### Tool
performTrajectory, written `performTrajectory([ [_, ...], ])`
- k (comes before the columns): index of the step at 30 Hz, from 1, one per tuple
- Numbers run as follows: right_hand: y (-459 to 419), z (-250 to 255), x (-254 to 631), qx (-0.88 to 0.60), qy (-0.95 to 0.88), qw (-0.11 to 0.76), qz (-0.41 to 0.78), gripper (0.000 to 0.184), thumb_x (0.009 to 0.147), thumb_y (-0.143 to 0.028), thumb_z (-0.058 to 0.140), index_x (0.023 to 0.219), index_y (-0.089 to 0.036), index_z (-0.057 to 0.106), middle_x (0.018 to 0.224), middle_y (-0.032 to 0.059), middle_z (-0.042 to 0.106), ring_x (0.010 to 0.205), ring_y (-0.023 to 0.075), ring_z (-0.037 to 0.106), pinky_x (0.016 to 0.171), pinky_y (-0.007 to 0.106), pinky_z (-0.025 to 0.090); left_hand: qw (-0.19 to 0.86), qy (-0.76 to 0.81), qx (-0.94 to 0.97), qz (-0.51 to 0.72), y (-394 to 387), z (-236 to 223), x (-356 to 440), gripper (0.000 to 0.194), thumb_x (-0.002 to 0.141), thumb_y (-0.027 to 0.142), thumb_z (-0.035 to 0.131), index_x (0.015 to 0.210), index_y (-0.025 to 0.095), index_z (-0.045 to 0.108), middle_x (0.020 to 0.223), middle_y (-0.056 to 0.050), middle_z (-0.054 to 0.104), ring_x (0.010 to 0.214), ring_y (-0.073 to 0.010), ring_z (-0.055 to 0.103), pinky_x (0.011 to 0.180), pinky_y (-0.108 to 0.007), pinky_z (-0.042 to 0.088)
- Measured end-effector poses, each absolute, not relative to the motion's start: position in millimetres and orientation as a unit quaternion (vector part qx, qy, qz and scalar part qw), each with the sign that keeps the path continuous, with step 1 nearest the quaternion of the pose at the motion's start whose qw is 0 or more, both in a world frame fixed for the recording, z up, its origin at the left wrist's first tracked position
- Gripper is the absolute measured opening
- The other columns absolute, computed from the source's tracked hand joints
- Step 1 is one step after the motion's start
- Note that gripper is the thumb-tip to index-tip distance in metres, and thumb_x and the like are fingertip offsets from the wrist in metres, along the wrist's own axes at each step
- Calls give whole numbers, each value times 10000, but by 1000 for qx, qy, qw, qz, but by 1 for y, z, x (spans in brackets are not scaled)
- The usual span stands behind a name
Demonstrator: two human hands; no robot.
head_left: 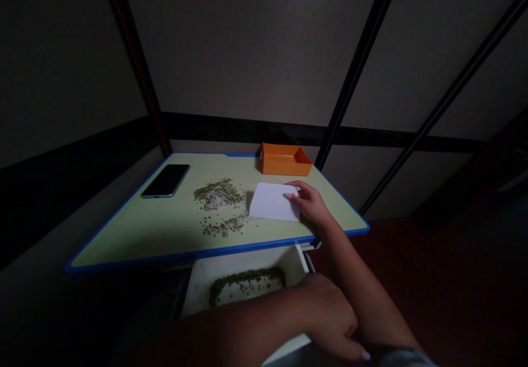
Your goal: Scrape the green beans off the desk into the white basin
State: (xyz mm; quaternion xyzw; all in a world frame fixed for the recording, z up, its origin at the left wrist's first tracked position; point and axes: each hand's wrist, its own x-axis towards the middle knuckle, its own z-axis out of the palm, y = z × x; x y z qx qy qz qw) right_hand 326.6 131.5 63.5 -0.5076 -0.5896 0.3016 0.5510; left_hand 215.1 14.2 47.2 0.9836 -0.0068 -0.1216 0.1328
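My right hand grips the right side of a white card, thumb on its face and fingers behind. The card is tilted just above or against the tabletop. Left of it lies a loose pile of small green and whitish grains, with a thinner strip of grains nearer the front edge. My left hand is low at the right, over the side of a pulled-out white drawer and close to my right sleeve. Its fingers are curled downward and partly hidden.
An orange open box stands at the table's back right. A dark-screened phone lies at the left. More green grains line the drawer under the blue table edge. Panelled walls close in the back.
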Motion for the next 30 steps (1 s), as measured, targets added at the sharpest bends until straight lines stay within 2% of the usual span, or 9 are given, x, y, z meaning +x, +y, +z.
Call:
performTrajectory([
  [8,134,62,328,-525,-563,558,309,413,658,-391,714,1001,-173,638,678,-4,586,573,130,503,484,227,352,127,-2,982,-143,14,51,216,556,809,710,368,773,266,702,753,9,728,683,-189,657,429,-295,304],
  [14,137,59,331,-532,-556,567,295,418,670,-424,695,1000,-177,628,671,-5,585,569,137,508,484,228,350,125,-5,984,-128,13,52,214,466,832,616,412,809,258,710,748,-2,730,684,-178,650,460,-291,337],
  [22,140,57,336,-583,-564,557,176,360,729,-431,621,987,-180,623,644,-9,557,566,144,472,516,246,341,125,-1,983,-136,13,53,215,457,822,620,425,810,265,712,750,4,732,674,-176,648,453,-292,338],
  [30,138,55,335,-542,-616,529,214,342,776,-381,600,1056,-187,626,685,-8,560,557,128,461,502,236,330,138,3,985,-100,12,46,214,433,804,618,454,768,271,711,709,-1,726,648,-177,646,494,-288,378],
])
